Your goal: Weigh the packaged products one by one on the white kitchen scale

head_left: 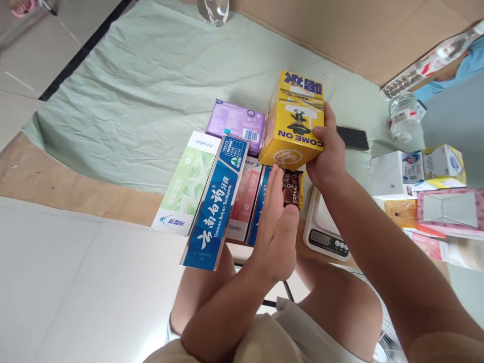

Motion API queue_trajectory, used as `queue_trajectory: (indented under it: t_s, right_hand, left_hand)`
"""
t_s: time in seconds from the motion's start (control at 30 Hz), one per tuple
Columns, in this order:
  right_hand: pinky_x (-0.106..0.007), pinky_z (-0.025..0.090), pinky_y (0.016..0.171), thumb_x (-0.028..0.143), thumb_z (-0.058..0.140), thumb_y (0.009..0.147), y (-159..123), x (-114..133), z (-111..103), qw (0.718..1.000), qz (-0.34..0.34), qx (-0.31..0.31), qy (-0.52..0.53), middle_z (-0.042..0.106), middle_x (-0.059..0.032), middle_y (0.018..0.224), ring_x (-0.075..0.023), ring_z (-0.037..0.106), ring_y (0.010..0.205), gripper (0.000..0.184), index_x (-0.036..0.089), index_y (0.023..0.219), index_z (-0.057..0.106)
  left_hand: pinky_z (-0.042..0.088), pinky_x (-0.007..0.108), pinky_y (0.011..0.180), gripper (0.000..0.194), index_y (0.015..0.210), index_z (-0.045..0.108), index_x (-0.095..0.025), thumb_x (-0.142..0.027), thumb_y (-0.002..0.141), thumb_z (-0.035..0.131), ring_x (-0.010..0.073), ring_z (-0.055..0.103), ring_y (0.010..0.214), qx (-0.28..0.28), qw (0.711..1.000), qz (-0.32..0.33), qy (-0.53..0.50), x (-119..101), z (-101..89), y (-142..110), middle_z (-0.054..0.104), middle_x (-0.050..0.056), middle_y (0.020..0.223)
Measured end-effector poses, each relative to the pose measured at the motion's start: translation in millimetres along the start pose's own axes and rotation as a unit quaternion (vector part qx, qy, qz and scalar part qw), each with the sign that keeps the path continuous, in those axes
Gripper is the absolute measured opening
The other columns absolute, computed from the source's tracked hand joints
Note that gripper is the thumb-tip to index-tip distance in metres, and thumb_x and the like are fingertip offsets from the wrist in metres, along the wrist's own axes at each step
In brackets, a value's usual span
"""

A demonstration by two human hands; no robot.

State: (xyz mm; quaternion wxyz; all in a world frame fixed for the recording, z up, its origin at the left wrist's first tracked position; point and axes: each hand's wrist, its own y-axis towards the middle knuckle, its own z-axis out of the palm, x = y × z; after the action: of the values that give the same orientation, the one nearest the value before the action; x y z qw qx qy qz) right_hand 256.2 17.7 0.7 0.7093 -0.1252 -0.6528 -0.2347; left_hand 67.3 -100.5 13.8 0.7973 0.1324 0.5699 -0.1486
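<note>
My right hand grips a yellow box with black print and "COME ON" on its face, thumb on the near corner. Fingers straight and together, my left hand is open, held edge-on below the box's lower corner. Just beside its fingers is a brown cocoa snack pack. Left of this hand lie a green-and-white toothpaste box, a blue Yunnan Baiyao toothpaste box and a pink box. Another blue box is partly hidden by the hand. A purple pack touches or nearly touches the yellow box.
A white kitchen scale sits at the table's near edge, with a black phone beyond it. Cartons and plastic bottles stand or lie at right. A cardboard wall borders the green cloth.
</note>
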Motion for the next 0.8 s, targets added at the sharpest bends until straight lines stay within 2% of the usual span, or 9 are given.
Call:
queue_trajectory:
  t_s: [0.1,0.17,0.3,0.4,0.53,0.6,0.67,0.73,0.8]
  right_hand:
    - [-0.053,0.055,0.116,0.053,0.065,0.079,-13,12,-23,0.999,0.01,-0.031,-0.024,0.068,0.0014,0.141,-0.0253,0.061,0.143,0.047,0.038,0.124,0.064]
    - [-0.052,0.051,0.121,0.057,0.063,0.081,-37,30,-48,0.997,-0.012,-0.079,-0.025,0.067,0.0019,0.143,-0.0234,0.062,0.143,0.047,0.038,0.124,0.066]
    - [-0.045,0.059,0.108,0.055,0.062,0.083,-103,57,-98,0.981,-0.078,-0.176,-0.029,0.072,0.0013,0.135,-0.0209,0.076,0.116,0.042,0.036,0.12,0.07]
    - [-0.037,0.063,0.093,0.051,0.06,0.084,-134,54,-128,0.953,-0.106,-0.285,-0.005,0.076,0.0014,0.118,-0.017,0.079,0.098,0.032,0.031,0.107,0.072]
    - [-0.035,0.061,0.093,0.04,0.059,0.083,-146,45,-169,0.911,-0.133,-0.39,0.02,0.075,0.0021,0.113,-0.0148,0.077,0.098,0.026,0.029,0.104,0.071]
    - [-0.037,0.06,0.096,0.035,0.057,0.083,-149,44,-196,0.89,-0.156,-0.429,0.016,0.073,0.0018,0.113,-0.0153,0.076,0.101,0.026,0.03,0.105,0.07]
    - [-0.041,0.06,0.099,0.032,0.056,0.083,-152,45,-227,0.866,-0.175,-0.468,-0.001,0.07,0.0017,0.113,-0.0169,0.073,0.105,0.026,0.032,0.105,0.069]
    - [-0.046,0.058,0.106,0.028,0.057,0.081,-155,44,-260,0.836,-0.198,-0.511,-0.028,0.065,0.0016,0.114,-0.0192,0.07,0.113,0.027,0.035,0.105,0.068]
    - [-0.051,0.052,0.117,0.025,0.057,0.08,-155,43,-288,0.804,-0.219,-0.551,-0.053,0.061,0.0014,0.121,-0.0209,0.063,0.128,0.032,0.038,0.107,0.066]
  left_hand:
    - [0.009,0.047,0.143,0.061,0.169,0.026,-0.04,-0.057,0.111,0.031,0.0226,0.01,0.172,0.006,1.0,-0.004,0.01,1,-0.1,-1,0.02,-0.004,0.182]
    - [0.009,0.048,0.143,0.062,0.169,0.027,-0.04,-0.058,0.11,0.033,0.0226,0.008,0.172,0.019,1.0,-0.008,0.006,1,0.5,-1,0.02,-0.005,0.182]
    - [0.012,0.046,0.143,0.056,0.162,0.043,-0.04,-0.058,0.109,0.039,0.0238,0.017,0.171,0.038,0.999,0.008,-0.008,2,6.9,-1,0.032,-0.005,0.178]
    - [0.018,0.043,0.142,0.05,0.15,0.061,-0.038,-0.058,0.108,0.043,0.0252,0.027,0.168,0.056,0.998,0.023,0.007,6,16.5,-2,0.043,-0.003,0.172]
    - [0.021,0.045,0.14,0.057,0.15,0.062,-0.032,-0.061,0.106,0.04,0.0283,0.03,0.166,0.101,0.993,0.026,0.051,14,35.9,-7,0.048,0.002,0.169]
    - [0.021,0.046,0.14,0.059,0.155,0.057,-0.031,-0.061,0.106,0.04,0.029,0.031,0.166,0.143,0.984,0.019,0.105,16,52.5,-10,0.047,0.003,0.17]
    - [0.021,0.047,0.14,0.06,0.159,0.051,-0.033,-0.058,0.106,0.043,0.0286,0.032,0.165,0.198,0.965,0.011,0.17,17,78.2,-11,0.043,0.002,0.173]
    - [0.021,0.048,0.139,0.061,0.161,0.047,-0.032,-0.058,0.106,0.045,0.0288,0.031,0.166,0.256,0.948,0.006,0.192,20,115.0,-9,0.041,0.003,0.174]
    - [0.022,0.05,0.138,0.065,0.16,0.049,-0.029,-0.063,0.105,0.044,0.0307,0.03,0.166,0.296,0.94,-0.001,0.171,28,161.0,-4,0.042,0.006,0.173]
